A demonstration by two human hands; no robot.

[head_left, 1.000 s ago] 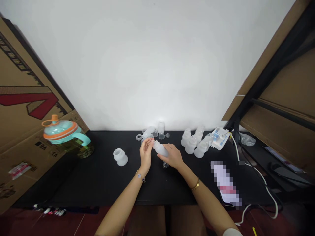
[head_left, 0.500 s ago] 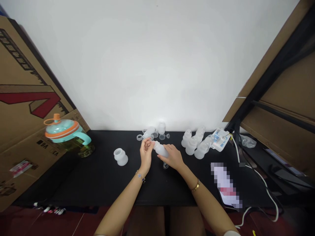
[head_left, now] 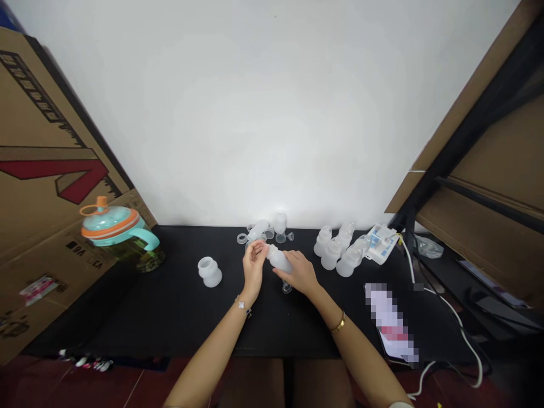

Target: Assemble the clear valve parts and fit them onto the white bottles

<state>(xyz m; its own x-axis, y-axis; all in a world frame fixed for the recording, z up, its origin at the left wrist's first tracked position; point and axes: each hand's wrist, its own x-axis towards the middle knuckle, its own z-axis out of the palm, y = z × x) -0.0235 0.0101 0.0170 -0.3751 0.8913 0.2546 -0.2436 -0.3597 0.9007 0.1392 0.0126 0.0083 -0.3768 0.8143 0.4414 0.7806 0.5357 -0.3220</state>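
Note:
A small white translucent bottle [head_left: 279, 260] lies tilted between my hands, its neck pointing up and to the left. My right hand [head_left: 300, 272] is wrapped round its body. At the neck end, the fingers of my left hand [head_left: 254, 262] are pinched together; whether they grip the neck or a small part there is too small to tell. Just below the bottle, a clear round piece [head_left: 287, 287] rests on the black table [head_left: 170, 306]. An open white jar-shaped bottle [head_left: 209, 272] stands to the left of my left hand.
Loose bottles and clear rings [head_left: 258, 229] lie near the wall. Several capped bottles [head_left: 331, 253] stand at right, beside a white box [head_left: 381, 242], a phone [head_left: 391, 323] and cables. At left is a large turquoise jug [head_left: 121, 232] before a cardboard box [head_left: 38, 226].
The view has shifted slightly. Both hands remain at the bottle, with only a small change in my left fingers at its neck.

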